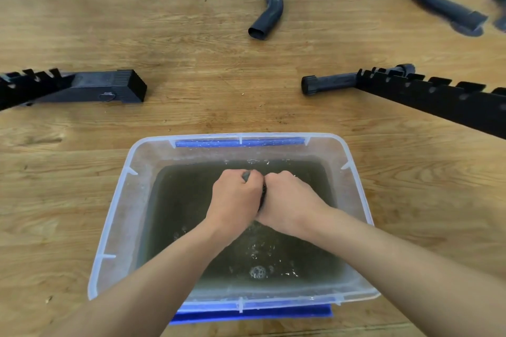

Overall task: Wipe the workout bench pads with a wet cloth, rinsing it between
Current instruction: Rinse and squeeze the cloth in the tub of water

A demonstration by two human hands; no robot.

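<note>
l hand [235,194] and r hand [290,200] are both clenched tight on the cloth [263,193], fists knuckle to knuckle, above the water [186,200] in the clear plastic tub [128,200] on the wood floor [246,107]. judged step: wringing out after a rinse. risks: (1) water is murky brown-grey w/ bubbles, so rinsing here may put grime back into the cloth and smear the pads; needs a change. (2) if wrung too lightly, the cloth will likely drip on the wood floor on the way to the bench. (3) a hard twist near the rim could throw splash over the tub wall; the fists sit mid-tub, so low risk for now. bench pads not in view; only black frame parts, e.g. the notched rail [438,98], lie beyond the tub. cloth orientation: mostly hidden. only a dark sliver shows in the seam between the fists, plus a grey end at the top of the l fist. probably a twisted roll w/ long axis left-right through both fists, but can't confirm.
</note>
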